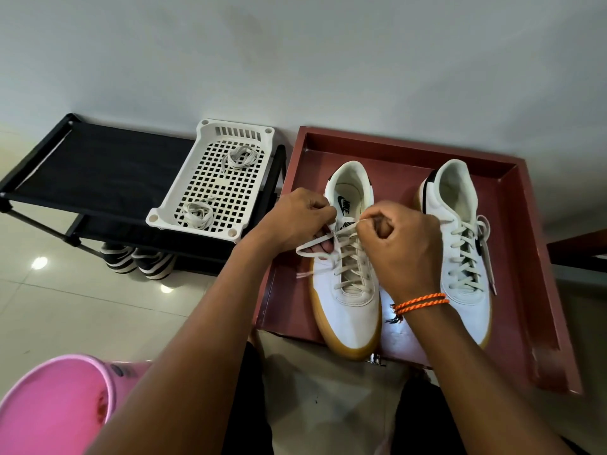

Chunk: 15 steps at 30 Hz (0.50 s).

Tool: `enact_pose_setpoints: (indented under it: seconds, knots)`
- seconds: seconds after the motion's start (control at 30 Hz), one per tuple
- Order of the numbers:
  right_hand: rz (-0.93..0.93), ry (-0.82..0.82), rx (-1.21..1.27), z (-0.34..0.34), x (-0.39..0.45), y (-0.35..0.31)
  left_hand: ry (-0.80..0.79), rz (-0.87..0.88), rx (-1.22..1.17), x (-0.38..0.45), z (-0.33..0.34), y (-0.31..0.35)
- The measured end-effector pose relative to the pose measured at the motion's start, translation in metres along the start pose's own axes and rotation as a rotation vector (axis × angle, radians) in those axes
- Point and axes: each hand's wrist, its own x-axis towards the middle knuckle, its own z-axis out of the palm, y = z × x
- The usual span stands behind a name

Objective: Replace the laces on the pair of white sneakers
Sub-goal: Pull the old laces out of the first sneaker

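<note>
Two white sneakers with gum soles stand side by side in a dark red tray point(532, 244), toes toward me. Over the tongue of the left sneaker point(345, 300), my left hand point(295, 221) pinches one end of its cream lace point(315, 246), which loops out to the left. My right hand point(404, 247), with an orange cord at the wrist, pinches the other end above the top eyelets. The right sneaker point(460, 231) is laced, its lace ends trailing down its right side. Two coiled laces, one point(238, 157) at the back and one point(197, 215) at the front, lie in a white perforated basket point(184, 192).
The basket sits on a black shoe rack point(92, 165) with a striped pair of shoes point(138, 262) beneath it. A pink plastic bucket point(56, 405) stands at the lower left on the glossy tiled floor. A grey wall rises behind everything.
</note>
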Motion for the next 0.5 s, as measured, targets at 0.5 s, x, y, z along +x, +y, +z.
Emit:
enact_pose_setpoints:
  seconds: [0.5]
  knots:
    - [-0.012,-0.057,0.052,-0.001,-0.001,0.000,-0.056,-0.002,-0.096,0.002,0.001,0.001]
